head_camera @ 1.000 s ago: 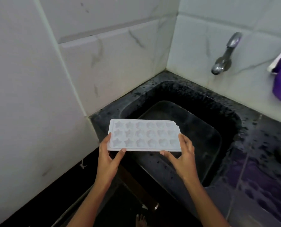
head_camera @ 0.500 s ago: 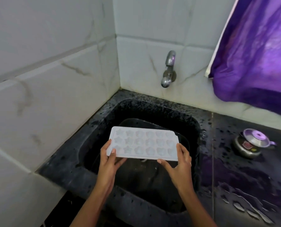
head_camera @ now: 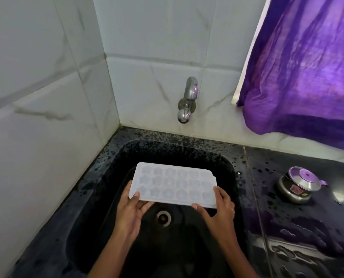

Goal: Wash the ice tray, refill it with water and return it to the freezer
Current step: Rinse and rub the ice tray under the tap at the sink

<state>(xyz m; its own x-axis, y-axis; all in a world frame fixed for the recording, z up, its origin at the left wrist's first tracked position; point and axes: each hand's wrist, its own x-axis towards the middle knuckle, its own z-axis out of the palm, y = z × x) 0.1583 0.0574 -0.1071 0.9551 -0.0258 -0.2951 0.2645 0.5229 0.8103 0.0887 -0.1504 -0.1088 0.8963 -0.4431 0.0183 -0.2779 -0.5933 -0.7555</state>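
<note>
hands hold the white ice tray (head_camera: 173, 184) level over the black sink (head_camera: 187, 149): left hand (head_camera: 130, 209) grips its near-left corner, right hand (head_camera: 219, 209) its near-right corner. tap (head_camera: 186, 101) sits beyond them.

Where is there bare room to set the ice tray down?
Under the ice tray, the sink floor around the drain is bare. The wet counter between sink and steel pot, and in front of the pot, is free. Tight: the ledge by the left wall.
</note>
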